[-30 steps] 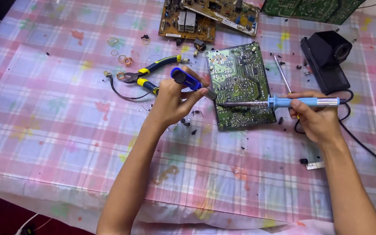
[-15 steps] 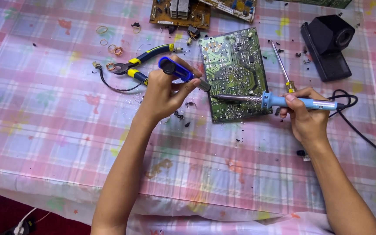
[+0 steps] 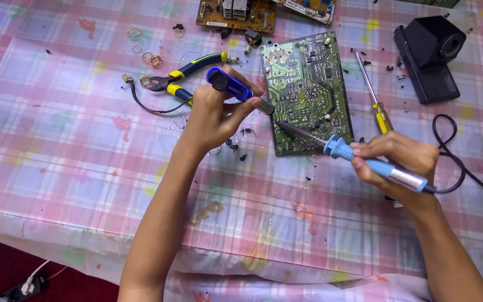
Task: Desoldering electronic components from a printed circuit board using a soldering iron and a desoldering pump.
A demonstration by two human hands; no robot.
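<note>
Green and crowded with solder joints, the circuit board (image 3: 307, 95) lies flat on the pink checked tablecloth (image 3: 57, 156), just beyond both hands. The left hand (image 3: 211, 120) is closed around a blue desoldering pump (image 3: 236, 89), its nozzle touching the board's left edge. The right hand (image 3: 401, 159) is wrapped around a blue-handled soldering iron (image 3: 364, 161), tip resting on the near part of the board. Yellow-handled pliers (image 3: 188, 75) lie to the left, a yellow screwdriver (image 3: 374, 92) to the right, a black stand (image 3: 429, 56) far right. The risk, as I judge it: the hot tip could slip toward the left fingers, or the trailing cord (image 3: 454, 162) could snag and jerk the iron.
</note>
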